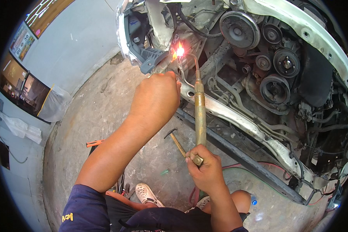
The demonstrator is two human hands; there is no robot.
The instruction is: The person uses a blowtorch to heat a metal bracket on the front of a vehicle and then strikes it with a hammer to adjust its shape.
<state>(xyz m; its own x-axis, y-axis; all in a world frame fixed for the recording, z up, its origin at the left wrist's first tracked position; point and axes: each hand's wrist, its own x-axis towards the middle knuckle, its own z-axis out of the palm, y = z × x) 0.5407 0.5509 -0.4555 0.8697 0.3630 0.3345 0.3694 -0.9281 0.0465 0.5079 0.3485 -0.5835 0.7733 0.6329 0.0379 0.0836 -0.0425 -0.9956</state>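
A brass gas welding torch (200, 116) rises from my right hand (205, 170), which is wrapped round its lower end by the valve knob. From its bent copper tip comes a bright orange-white flame (178, 52), burning against the metal at the front corner of a stripped car body. Close below the flame, my left hand (157, 92) is closed in a fist, its back toward me; whatever its fingers grip is hidden. Just beyond that fist is a grey plastic bracket (152, 58). A pale metal crossmember (236, 118) runs from near the flame toward the lower right.
Engine pulleys (275, 89) and hoses fill the bay at right. A dark bar (251, 164) lies below the crossmember. On the concrete floor are a hammer (177, 144), an orange-handled tool (94, 143) and a pink hose (266, 164). A grey wall (85, 34) stands at left.
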